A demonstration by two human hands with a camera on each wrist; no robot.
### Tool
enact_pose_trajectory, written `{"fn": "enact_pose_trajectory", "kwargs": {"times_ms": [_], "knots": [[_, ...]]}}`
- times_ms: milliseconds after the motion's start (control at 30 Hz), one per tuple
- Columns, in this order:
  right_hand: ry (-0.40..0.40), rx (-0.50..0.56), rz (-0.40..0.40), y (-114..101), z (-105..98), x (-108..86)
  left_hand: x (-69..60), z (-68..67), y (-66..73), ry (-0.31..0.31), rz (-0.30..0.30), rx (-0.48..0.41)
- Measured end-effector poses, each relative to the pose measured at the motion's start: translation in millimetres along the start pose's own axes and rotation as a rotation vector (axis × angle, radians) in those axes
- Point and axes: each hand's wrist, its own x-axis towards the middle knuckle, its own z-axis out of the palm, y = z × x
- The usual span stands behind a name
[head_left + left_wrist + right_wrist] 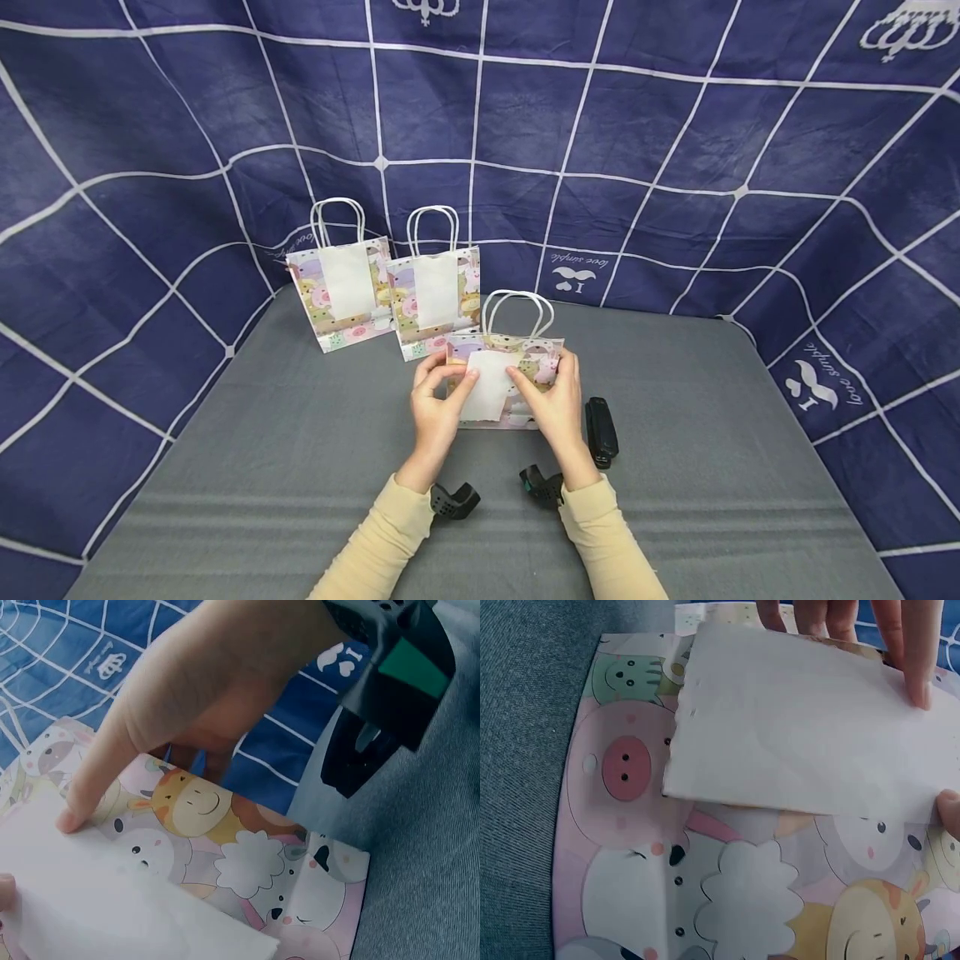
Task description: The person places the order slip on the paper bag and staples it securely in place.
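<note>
A small paper gift bag (pixel 521 414) with printed cartoon animals and white twisted handles is between both hands, tilted back. A white sheet of paper (pixel 486 390) with one ragged edge lies slanted on its front. My left hand (pixel 437 407) pinches the bag's left side, thumb on the paper and fingers behind. On the other side, my right hand (pixel 558 407) pinches the bag, its thumb at the paper's right edge. The left wrist view shows the left thumb pressing the paper (pixel 97 892). In the right wrist view, the paper's ragged edge stands over the pig print.
Two similar gift bags, a left one (pixel 348 283) and a right one (pixel 437 292), stand at the back left with white paper on their fronts. A black stapler (pixel 602 432) lies right of the right hand on the grey table (pixel 712 417). Blue grid cloth (pixel 637 125) hangs behind.
</note>
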Motion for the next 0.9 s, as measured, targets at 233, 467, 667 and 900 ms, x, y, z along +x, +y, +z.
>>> {"fn": "enact_pose_trajectory", "kwargs": {"times_ms": [233,467,667,900], "knots": [[-0.027,-0.015,0.019,0,-4,1.2,2.6,-1.1,-1.2,0.046,0.046,0.024],[-0.055,-0.042,0.031,-2,-8,2.1,6.1,-3.4,-5.3,0.035,0.036,-0.04],[-0.054,-0.068,0.003,-2,-11,2.9,9.0,-7.9,-6.9,-0.058,0.079,0.032],[-0.07,-0.086,-0.013,-4,-13,3.2,12.0,-13.6,-4.7,-0.16,0.005,-0.014]]}}
